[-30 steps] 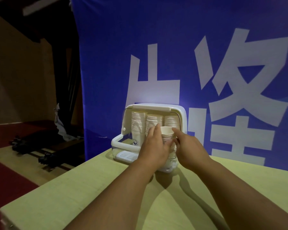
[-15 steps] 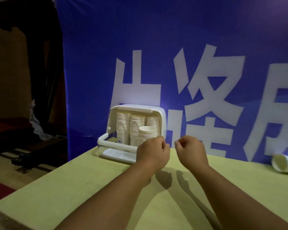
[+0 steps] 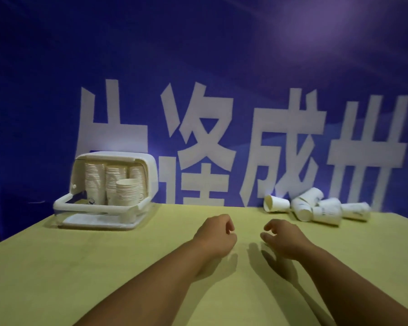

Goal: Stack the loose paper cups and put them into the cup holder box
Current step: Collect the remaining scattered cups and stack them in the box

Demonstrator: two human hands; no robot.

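While I watch the head view, both hands hover low over the yellow-green table (image 3: pixel 92 274), near its middle and near each other, and neither touches a cup. Left hand (image 3: pixel 216 235): knuckles up, fingers folded under into a loose fist, nothing in it. Right hand (image 3: pixel 285 240): fingers loosely bent with the thumb held apart from them, nothing in it; I read it as relaxed rather than clenched. Both forearms run in from the bottom edge of the view. The white cup holder box (image 3: pixel 113 155) stands at the far left of the table, against the blue banner (image 3: pixel 198 55) with its large white characters. Its front is open, and a clear tray-like flap (image 3: pixel 99 222) lies flat on the table before it. Three tall stacks of paper cups (image 3: pixel 94 182) stand upright side by side at the back of the box. A shorter cup stack (image 3: pixel 127 196) stands in front of them, toward the right side of the opening, mouth up. I cannot tell whether this shorter stack touches the tall ones. The loose paper cups (image 3: pixel 316 210) lie in a heap at the far right of the table, close to the banner and well apart from the box. They lie on their sides, some on top of others. One single cup (image 3: pixel 276 203) lies at the left edge of the heap, mouth turned to the left. The heap is blurred, so I cannot count it exactly. Both hands sit between box and heap, nearer to me than either.
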